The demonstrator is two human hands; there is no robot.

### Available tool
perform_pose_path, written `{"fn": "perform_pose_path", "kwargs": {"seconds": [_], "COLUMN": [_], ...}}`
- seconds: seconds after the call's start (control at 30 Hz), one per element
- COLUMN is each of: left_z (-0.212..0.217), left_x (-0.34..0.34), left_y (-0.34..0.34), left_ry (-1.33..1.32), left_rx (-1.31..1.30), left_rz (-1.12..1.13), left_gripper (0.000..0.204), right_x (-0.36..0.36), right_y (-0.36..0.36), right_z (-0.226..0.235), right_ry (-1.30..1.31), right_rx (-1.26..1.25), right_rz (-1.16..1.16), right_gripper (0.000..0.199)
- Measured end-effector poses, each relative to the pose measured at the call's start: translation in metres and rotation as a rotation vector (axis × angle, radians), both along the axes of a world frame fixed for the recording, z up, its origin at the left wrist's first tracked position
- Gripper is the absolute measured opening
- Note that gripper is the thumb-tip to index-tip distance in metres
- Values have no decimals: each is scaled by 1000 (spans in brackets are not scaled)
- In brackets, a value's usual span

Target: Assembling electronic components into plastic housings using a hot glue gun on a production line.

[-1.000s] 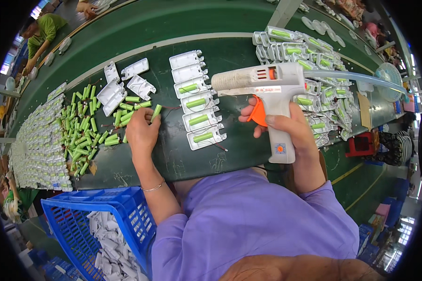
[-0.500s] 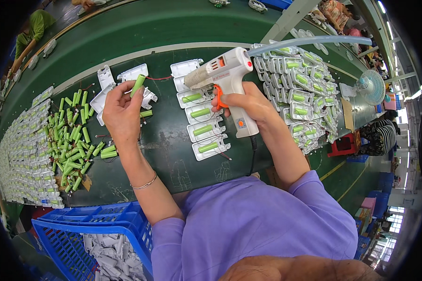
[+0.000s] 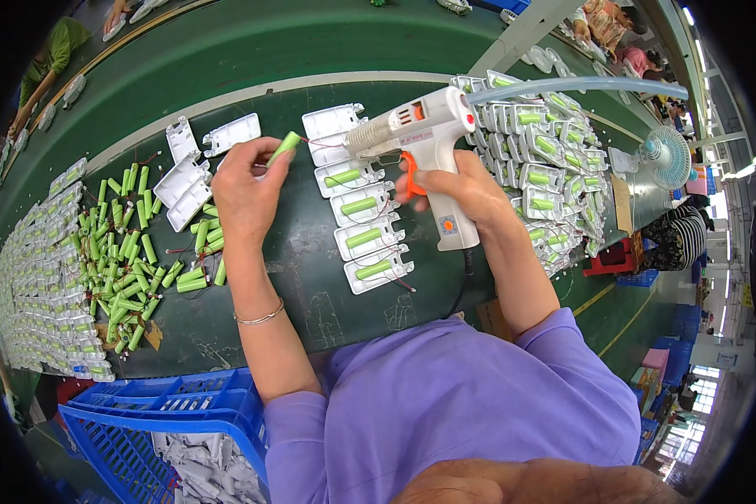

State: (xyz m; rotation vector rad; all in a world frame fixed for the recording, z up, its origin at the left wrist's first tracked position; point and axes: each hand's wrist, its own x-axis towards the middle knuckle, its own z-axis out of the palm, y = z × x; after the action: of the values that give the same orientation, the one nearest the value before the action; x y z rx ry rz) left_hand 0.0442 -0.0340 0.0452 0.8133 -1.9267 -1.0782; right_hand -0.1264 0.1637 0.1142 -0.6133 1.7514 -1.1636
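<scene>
— Over the middle of the bench (image 3: 328, 277), what do our hands hold?

— Our left hand (image 3: 245, 189) pinches a green battery cell (image 3: 283, 148) between thumb and fingertips, raised just above the dark green surface. Our right hand (image 3: 462, 189) is wrapped around the grip of a white glue gun (image 3: 420, 139), a finger at the orange trigger, its nozzle aimed left toward the cell.

— How will the cell handle?

— We judge it light, stiff and smooth, so it could roll or slip; taking it by its middle, as now, seems safest, minding the thin red wire at its end. The gun looks bulkier, and its pale hose (image 3: 580, 84) may tug at it.

— And the arms?

— Both forearms rise from the near edge; the left wrist, with a thin bracelet (image 3: 259, 317), is bent inward, the right held level.

— Around them?

— Between the hands lies a column of white cases (image 3: 363, 227) already holding cells. Loose green cells (image 3: 134, 244) are heaped toward the left edge, filled cases (image 3: 546, 160) piled toward the right, and a blue crate (image 3: 168, 420) sits below the near left corner.
</scene>
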Motion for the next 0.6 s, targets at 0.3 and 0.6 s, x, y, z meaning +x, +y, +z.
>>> {"fn": "perform_pose_path", "kwargs": {"seconds": [0.3, 0.6], "left_z": [-22, -37], "left_x": [-46, -68], "left_y": [-6, -6], "left_ry": [-229, -423], "left_rx": [-440, -517], "left_rz": [-225, -264], "left_gripper": [15, 16], "right_x": [-11, -16], "right_y": [15, 25], "right_z": [-5, 1], "right_ry": [-169, -202], "right_rx": [-270, -344], "right_rz": [-124, -155], "right_gripper": [48, 50]}}
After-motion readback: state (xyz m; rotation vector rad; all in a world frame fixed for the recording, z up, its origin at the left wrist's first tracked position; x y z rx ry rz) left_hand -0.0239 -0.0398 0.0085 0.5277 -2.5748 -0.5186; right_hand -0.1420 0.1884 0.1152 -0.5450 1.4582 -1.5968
